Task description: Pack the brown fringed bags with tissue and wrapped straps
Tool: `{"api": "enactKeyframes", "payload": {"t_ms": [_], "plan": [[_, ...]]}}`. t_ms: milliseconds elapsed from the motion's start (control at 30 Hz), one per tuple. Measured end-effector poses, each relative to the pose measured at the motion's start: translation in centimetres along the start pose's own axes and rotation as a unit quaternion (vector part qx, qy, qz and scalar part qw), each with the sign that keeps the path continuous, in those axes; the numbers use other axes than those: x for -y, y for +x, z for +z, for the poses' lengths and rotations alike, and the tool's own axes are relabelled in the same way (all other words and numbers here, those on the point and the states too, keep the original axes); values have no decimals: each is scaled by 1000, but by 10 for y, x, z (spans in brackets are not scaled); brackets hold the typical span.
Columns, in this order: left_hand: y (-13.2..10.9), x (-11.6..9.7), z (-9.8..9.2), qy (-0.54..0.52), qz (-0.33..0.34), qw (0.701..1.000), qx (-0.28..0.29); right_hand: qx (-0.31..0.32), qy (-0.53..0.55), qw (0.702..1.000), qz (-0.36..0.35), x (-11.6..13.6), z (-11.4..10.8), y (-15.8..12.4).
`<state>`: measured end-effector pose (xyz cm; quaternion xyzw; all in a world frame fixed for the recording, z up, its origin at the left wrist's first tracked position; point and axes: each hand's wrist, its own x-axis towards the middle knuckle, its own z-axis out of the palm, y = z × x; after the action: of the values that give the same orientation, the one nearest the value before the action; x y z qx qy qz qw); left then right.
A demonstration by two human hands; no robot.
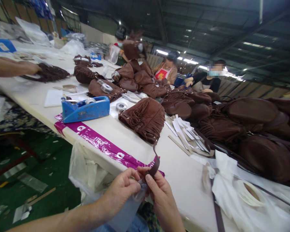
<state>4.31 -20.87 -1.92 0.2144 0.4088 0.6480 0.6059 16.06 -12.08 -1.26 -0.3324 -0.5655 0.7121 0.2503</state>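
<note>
My left hand [122, 190] and my right hand [160, 196] meet at the near edge of the white table [135, 135]. Both pinch the end of a brown strap [156, 166] that curls up to a brown fringed bag [145, 117] lying on the table. A bit of clear film or tape [140, 191] sits between my fingers at the strap's end. The fingers of both hands are closed round it.
A blue tape dispenser [85, 109] and tape rolls [120, 106] lie to the left. White paper strips [186, 132] lie right of the bag. Many brown bags [244, 129] are piled at the right and back. Another person's arm [12, 67] reaches in at far left; people sit at the far end.
</note>
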Motion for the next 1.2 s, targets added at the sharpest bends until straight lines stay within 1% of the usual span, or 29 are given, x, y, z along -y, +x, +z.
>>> {"api": "enactKeyframes", "payload": {"t_ms": [167,267,333,400,467,533,633,700,767,867,933,1000,1067,1133,1200], "plan": [[5,3,-2,26,25,999,-17,2,-32,999,-13,3,3,-1],[6,4,-2,-15,34,999,-25,-9,-39,999,-14,5,5,-1],[5,3,-3,-61,18,998,-16,-17,-47,999,-12,7,5,-1],[4,1,-3,-105,-12,994,-13,-15,-54,998,-14,8,6,0],[3,-2,-3,-134,-52,989,-23,-4,-51,999,-19,8,7,1],[3,-4,-2,-134,-69,988,-37,10,-37,999,-19,9,9,2],[5,-4,0,-98,-31,993,-51,19,-20,1000,-11,10,11,2],[7,-1,2,-79,-2,996,-48,22,-21,999,-14,11,11,2],[8,1,3,-70,6,997,-41,22,-24,999,-16,9,9,1],[9,1,4,-77,-3,997,-30,-1,10,1000,0,3,2,-5],[8,-1,5,-81,-22,996,-29,-30,38,999,7,-2,-5,-11],[6,-2,5,-80,-39,995,-34,-69,19,997,0,-7,-10,-19],[4,-2,5,-83,-44,995,-31,-112,-27,993,-17,-12,-13,-27],[3,-2,6,-86,-39,995,-28,-138,-57,988,-29,-17,-11,-34],[2,-1,8,-87,-36,995,-27,-155,-60,985,-36,-24,-7,-39]]}}
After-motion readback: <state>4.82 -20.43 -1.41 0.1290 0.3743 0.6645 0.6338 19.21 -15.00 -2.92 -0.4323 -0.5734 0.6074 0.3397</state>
